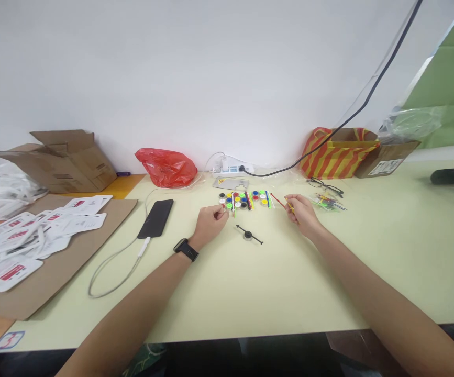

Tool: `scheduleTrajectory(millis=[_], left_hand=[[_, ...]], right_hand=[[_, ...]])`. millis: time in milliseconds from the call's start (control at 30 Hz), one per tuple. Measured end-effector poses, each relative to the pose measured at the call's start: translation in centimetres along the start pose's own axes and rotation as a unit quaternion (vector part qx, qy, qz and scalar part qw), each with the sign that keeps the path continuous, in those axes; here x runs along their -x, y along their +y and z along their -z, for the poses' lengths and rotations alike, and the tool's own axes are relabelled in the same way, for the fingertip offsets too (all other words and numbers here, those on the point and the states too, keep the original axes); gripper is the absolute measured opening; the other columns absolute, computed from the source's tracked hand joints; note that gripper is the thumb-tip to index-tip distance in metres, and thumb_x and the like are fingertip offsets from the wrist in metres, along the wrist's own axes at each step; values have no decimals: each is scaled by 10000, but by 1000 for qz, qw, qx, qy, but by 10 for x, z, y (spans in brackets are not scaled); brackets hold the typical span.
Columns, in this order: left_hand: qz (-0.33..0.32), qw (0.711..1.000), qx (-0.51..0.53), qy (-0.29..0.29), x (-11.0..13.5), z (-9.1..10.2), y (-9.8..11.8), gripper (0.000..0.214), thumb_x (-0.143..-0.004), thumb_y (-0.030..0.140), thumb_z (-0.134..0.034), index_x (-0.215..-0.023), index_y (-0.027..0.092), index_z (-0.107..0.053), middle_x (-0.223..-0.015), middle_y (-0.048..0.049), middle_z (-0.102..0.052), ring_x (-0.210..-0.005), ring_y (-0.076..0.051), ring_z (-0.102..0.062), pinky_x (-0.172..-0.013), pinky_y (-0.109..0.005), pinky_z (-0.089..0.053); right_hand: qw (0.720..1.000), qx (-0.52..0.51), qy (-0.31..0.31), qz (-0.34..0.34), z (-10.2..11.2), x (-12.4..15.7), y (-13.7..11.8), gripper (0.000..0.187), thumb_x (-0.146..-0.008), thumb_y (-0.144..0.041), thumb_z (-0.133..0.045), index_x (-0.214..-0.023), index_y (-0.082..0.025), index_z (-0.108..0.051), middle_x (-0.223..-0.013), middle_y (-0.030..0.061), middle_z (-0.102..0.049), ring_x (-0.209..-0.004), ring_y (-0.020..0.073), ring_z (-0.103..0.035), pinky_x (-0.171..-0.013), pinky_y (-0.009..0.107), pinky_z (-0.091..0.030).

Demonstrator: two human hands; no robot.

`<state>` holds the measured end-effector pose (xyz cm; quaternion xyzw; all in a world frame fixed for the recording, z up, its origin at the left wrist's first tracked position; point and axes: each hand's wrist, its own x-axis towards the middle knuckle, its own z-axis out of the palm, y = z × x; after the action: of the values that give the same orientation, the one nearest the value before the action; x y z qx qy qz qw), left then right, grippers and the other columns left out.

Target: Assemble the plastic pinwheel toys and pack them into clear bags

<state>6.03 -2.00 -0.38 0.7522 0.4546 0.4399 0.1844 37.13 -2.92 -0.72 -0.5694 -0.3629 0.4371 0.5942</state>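
Note:
My right hand (301, 214) pinches thin plastic arrow pointers. A red pointer (277, 199) sticks out to the left and a yellow pointer (290, 204) shows at the fingertips. With fingers curled together, my left hand (210, 222) rests beside several small round coloured discs (243, 204); whatever it may hold is hidden. Coloured sticks (249, 200) lie among the discs in rows. Nearer to me, between the hands, lies a black arrow pointer (256, 239) across a round clear piece with a black centre (247, 235). Right of my right hand is a clear bag of coloured sticks (327, 203).
A phone (156, 219) on a cable lies at left, near cardboard (104, 222) with white printed cards. Along the wall stand a brown box (73, 167), a red bag (166, 167), a power strip (232, 168) and a striped bag (334, 157). Glasses (326, 187) lie at right.

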Motion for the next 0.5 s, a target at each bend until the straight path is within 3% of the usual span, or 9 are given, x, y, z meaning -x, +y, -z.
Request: scheduleTrajectory(millis=[133, 300, 367, 500], left_hand=[[3, 1000, 4, -2, 0, 0, 0, 413, -867, 267, -594, -619, 201, -271, -600, 54, -246, -589, -100, -253, -570, -261, -236], [2, 1000, 1, -2, 0, 0, 1, 409, -854, 261, -602, -611, 199, -279, -593, 54, -250, -583, -100, -250, -564, -265, -231], [2, 1000, 0, -2, 0, 0, 1, 408, -854, 260, -602, -613, 200, -278, -595, 54, -248, -582, -99, -248, -561, -266, -229], [-3, 1000, 0, -6, 1, 0, 1, 407, -863, 259, -594, -619, 200, -275, -601, 54, -246, -587, -100, -251, -565, -264, -235]], right_hand=[[999, 44, -2, 11, -1, 0, 2, 298, -736, -245, -620, -1027, -200, -670, -652, -30, -581, -441, 92, -402, -403, 224, -261], [987, 148, -34, 57, -1, 3, 9, 478, -769, -340, -633, -1238, -252, -600, -857, -16, -646, -532, 122, -473, -488, 252, -333], [976, 195, -37, 92, -1, 5, 10, 416, -795, -376, -638, -1184, -228, -619, -855, 4, -676, -604, 150, -521, -548, 264, -361], [949, 281, -6, 141, -2, 5, 8, 256, -858, -445, -601, -853, -194, -649, -715, 29, -643, -658, 195, -554, -612, 300, -360]])
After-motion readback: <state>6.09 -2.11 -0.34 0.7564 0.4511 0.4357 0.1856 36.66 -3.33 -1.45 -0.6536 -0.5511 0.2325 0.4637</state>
